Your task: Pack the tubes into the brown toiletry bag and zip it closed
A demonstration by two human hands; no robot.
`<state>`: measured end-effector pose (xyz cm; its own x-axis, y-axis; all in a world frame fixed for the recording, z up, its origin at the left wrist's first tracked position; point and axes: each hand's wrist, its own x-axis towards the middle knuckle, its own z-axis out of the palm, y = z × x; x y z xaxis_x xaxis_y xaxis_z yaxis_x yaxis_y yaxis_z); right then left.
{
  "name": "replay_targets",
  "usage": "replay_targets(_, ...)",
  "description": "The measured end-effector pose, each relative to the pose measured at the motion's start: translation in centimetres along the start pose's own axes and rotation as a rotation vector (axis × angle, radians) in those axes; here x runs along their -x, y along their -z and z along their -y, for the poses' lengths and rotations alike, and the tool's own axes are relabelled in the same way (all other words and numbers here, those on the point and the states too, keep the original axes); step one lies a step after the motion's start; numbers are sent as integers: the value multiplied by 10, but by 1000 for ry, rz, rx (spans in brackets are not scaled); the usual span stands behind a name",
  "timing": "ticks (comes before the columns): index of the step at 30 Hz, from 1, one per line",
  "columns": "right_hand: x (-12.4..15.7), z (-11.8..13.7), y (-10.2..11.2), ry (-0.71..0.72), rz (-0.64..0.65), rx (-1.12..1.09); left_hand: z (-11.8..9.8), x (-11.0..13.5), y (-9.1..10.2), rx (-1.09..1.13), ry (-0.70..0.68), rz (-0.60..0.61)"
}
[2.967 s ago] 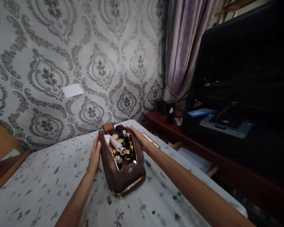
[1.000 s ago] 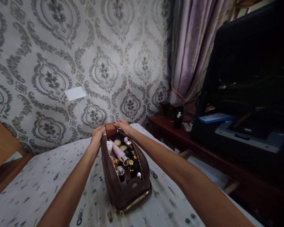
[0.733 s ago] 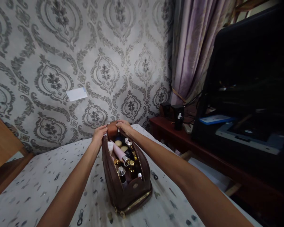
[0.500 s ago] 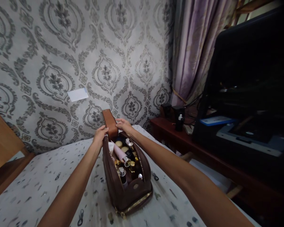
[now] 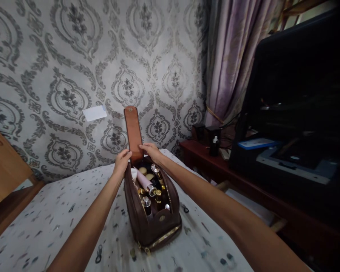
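A dark brown toiletry bag point(image 5: 138, 226) lies unzipped on a patterned bedsheet. Its tan strap point(image 5: 133, 130) stands upright at the far end, a round snap at its tip. My left hand point(image 5: 121, 162) pinches the left edge near the strap's base. On the other side, my right hand point(image 5: 152, 152) grips the strap's right edge, its thumb on the inner face. Inside the bag are a pink tube point(image 5: 143, 179), a white item point(image 5: 133, 174), gold-capped bottles point(image 5: 158, 193), a clear-capped bottle point(image 5: 146, 204) and several other cosmetics, partly hidden.
Patterned wallpaper point(image 5: 170, 79) rises behind the bed, with a white card point(image 5: 95, 113) on it. At right stand a red-brown desk point(image 5: 198, 153), a large black screen point(image 5: 289, 94) and small dark speakers. Wooden furniture point(image 5: 8, 166) is at left.
The strap has swung up from a folded position to stand straight, showing its inner face. Both hands stay at its base, and the bag has barely shifted.
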<state>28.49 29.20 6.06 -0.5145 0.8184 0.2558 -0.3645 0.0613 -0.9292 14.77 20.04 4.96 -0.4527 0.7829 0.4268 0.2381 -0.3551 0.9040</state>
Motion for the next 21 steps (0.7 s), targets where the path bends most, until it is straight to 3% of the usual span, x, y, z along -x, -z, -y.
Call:
replay_targets(11,34,12,-4,84,3,10,-26,22,-7,-160,-167,45)
replay_targets(21,78,31,-6,158,88,34,-43,52,-7,-149,-242,118)
